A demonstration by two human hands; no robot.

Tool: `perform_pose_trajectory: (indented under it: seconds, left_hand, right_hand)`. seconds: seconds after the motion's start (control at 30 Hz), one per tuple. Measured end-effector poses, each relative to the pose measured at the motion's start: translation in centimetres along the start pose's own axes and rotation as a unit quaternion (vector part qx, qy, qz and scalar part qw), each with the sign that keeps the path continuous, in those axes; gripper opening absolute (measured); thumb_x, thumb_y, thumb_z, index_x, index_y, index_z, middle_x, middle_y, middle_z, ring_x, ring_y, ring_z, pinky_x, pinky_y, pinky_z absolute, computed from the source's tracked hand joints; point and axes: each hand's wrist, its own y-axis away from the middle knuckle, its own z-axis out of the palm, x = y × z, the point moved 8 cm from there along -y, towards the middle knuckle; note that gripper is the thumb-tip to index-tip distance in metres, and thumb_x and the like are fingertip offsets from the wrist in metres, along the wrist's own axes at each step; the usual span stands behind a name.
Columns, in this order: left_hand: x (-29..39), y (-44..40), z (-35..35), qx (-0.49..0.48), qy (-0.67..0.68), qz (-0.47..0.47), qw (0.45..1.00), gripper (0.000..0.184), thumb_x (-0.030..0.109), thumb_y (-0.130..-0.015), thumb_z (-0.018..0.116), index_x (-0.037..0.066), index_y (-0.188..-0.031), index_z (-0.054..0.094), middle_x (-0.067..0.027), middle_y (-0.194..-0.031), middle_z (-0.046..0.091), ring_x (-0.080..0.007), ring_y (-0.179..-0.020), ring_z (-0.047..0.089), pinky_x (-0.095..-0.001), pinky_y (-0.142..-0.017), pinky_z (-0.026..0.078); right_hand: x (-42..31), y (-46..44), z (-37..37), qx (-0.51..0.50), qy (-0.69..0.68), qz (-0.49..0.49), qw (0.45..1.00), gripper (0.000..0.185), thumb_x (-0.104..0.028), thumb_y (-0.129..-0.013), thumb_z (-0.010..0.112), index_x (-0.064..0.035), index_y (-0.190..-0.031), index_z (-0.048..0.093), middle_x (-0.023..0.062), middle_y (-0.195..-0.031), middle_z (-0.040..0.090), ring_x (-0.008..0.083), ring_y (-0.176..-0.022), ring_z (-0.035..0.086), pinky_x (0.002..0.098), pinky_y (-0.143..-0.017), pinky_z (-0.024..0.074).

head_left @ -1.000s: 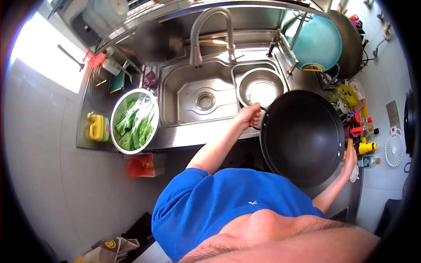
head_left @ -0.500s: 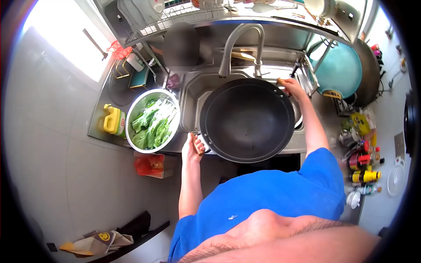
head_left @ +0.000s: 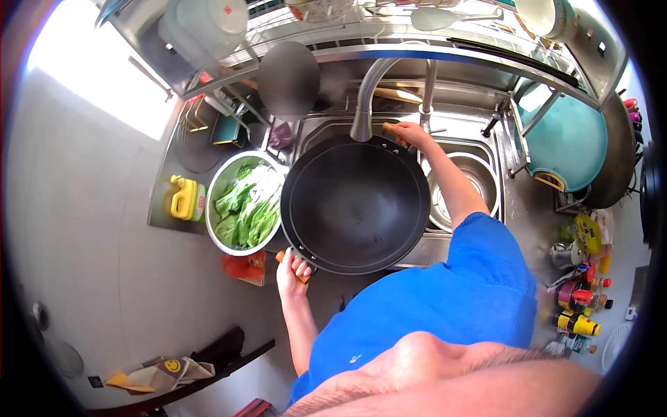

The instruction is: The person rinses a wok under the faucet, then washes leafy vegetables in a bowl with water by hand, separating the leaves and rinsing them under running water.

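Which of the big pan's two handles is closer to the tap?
The far handle, gripped by the right hand, sits close to the tap; the near handle, in the left hand, is on the pan's opposite edge.

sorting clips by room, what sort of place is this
A kitchen, probably a home one: there is a large black wok, a curved faucet at the sink, and leafy greens in a bowl.

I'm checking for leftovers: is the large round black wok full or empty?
Empty: the round black wok shows a bare interior, apart from small specks.
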Motion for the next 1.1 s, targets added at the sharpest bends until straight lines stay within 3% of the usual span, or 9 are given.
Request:
perform_pose_trajectory:
  seconds: [0.13,0.27,0.33,0.47,0.57,0.67,0.8,0.9,1.1]
  left_hand:
    - [0.2,1.0,1.6,0.012,-0.037,0.011,0.999,0.024,0.023,-0.09,0.047,0.014,-0.07,0.036,0.0059,-0.053,0.03,-0.0058,-0.042,0.031,-0.0226,-0.042,0.032]
    - [0.3,1.4,3.1,0.011,-0.031,0.026,0.999,0.025,0.023,-0.09,0.046,0.013,-0.07,0.035,0.0054,-0.053,0.03,-0.0063,-0.042,0.031,-0.0233,-0.042,0.032]
    - [0.2,1.5,3.5,-0.003,-0.034,0.019,0.999,0.026,0.024,-0.09,0.046,0.013,-0.07,0.035,0.0053,-0.054,0.03,-0.0064,-0.043,0.031,-0.0238,-0.043,0.032]
    - [0.0,1.9,3.1,0.016,-0.04,0.013,0.999,0.029,0.025,-0.09,0.046,0.013,-0.067,0.035,0.0051,-0.053,0.03,-0.0065,-0.043,0.031,-0.0241,-0.044,0.032]
    - [-0.2,2.0,3.1,0.004,-0.042,0.014,0.999,0.028,0.026,-0.09,0.046,0.013,-0.067,0.037,0.0054,-0.053,0.03,-0.0062,-0.043,0.031,-0.0235,-0.043,0.032]
    - [-0.2,2.0,2.9,0.007,-0.046,0.02,0.999,0.028,0.027,-0.09,0.047,0.014,-0.067,0.037,0.0057,-0.053,0.03,-0.0061,-0.042,0.031,-0.0229,-0.043,0.031]
    - [-0.2,2.2,2.7,0.011,-0.045,0.019,0.999,0.028,0.026,-0.09,0.046,0.014,-0.067,0.036,0.0059,-0.053,0.029,-0.006,-0.042,0.03,-0.023,-0.042,0.031]
    - [-0.4,1.9,2.7,0.002,-0.041,0.022,0.999,0.029,0.026,-0.09,0.046,0.014,-0.067,0.036,0.006,-0.053,0.029,-0.0059,-0.041,0.03,-0.023,-0.041,0.031]
    - [-0.2,1.8,2.5,-0.013,-0.032,0.021,0.999,0.029,0.026,-0.09,0.046,0.014,-0.067,0.035,0.0058,-0.053,0.029,-0.0062,-0.042,0.03,-0.0238,-0.042,0.032]
  right_hand:
    - [-1.9,1.0,-2.6,0.148,0.272,-0.203,0.929,0.028,-0.025,-0.081,0.049,-0.002,-0.091,0.06,0.0144,-0.077,0.06,0.0304,-0.075,0.057,0.0377,-0.072,0.0455]
    - [-3.9,8.1,-9.0,0.395,0.398,-0.332,0.758,0.022,-0.021,-0.081,0.05,-0.0045,-0.091,0.06,0.0162,-0.091,0.058,0.0336,-0.089,0.053,0.0418,-0.077,0.0438]
    - [1.1,5.6,-10.7,0.264,0.487,-0.106,0.826,0.022,-0.022,-0.082,0.049,-0.0037,-0.088,0.059,0.0151,-0.09,0.058,0.0328,-0.089,0.053,0.0419,-0.077,0.0439]
    - [0.8,7.0,-10.1,0.274,0.419,-0.16,0.851,0.024,-0.024,-0.082,0.049,-0.0034,-0.083,0.06,0.0152,-0.091,0.059,0.0314,-0.088,0.054,0.0413,-0.077,0.044]
    - [0.7,6.3,-9.0,0.175,0.479,-0.037,0.859,0.021,-0.023,-0.08,0.052,-0.0036,-0.08,0.061,0.0158,-0.095,0.058,0.0305,-0.09,0.054,0.0394,-0.079,0.0436]
    - [-3.4,8.5,-6.9,0.241,0.506,-0.242,0.792,0.019,-0.018,-0.077,0.058,-0.0036,-0.087,0.063,0.0133,-0.1,0.057,0.0297,-0.094,0.053,0.0379,-0.08,0.0437]
    - [-5.0,7.2,-0.6,0.162,0.227,-0.284,0.918,0.02,-0.017,-0.082,0.053,-0.0018,-0.093,0.058,0.0127,-0.092,0.059,0.028,-0.083,0.058,0.0349,-0.074,0.0459]
    - [-3.3,3.8,8.4,-0.11,-0.191,-0.091,0.971,0.029,-0.025,-0.087,0.047,-0.0004,-0.1,0.054,0.012,-0.092,0.059,0.0185,-0.078,0.06,0.0253,-0.065,0.0484]
    - [-3.6,1.6,13.3,-0.132,-0.26,-0.016,0.956,0.031,-0.029,-0.082,0.056,0.001,-0.091,0.056,0.0124,-0.085,0.061,0.0192,-0.074,0.061,0.0287,-0.062,0.0497]
